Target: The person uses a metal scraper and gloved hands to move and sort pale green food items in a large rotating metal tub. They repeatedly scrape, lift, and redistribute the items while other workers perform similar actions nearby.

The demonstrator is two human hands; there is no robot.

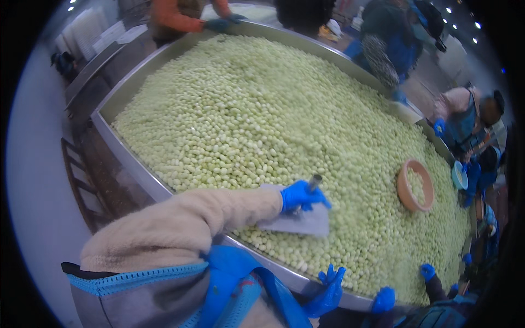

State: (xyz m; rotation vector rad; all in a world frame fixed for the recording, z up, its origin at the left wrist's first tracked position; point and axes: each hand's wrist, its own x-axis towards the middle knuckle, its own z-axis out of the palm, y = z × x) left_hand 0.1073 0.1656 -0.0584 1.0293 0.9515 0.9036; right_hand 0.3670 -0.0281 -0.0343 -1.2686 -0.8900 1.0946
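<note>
A large steel-walled vat holds a heap of small, oval, pale green pieces. My left hand, in a blue glove below a beige sleeve, is closed round the upright metal handle of a pale flat scoop, whose blade lies on the pieces along the near side. My right hand, also gloved in blue, is raised at the near rim with its fingers apart and nothing in them. Whether it touches the rim I cannot tell.
An orange bowl of pieces sits in the heap's right part, near a light blue bowl. Co-workers stand around the vat; other gloved hands are at the near right edge. A dark rack stands left.
</note>
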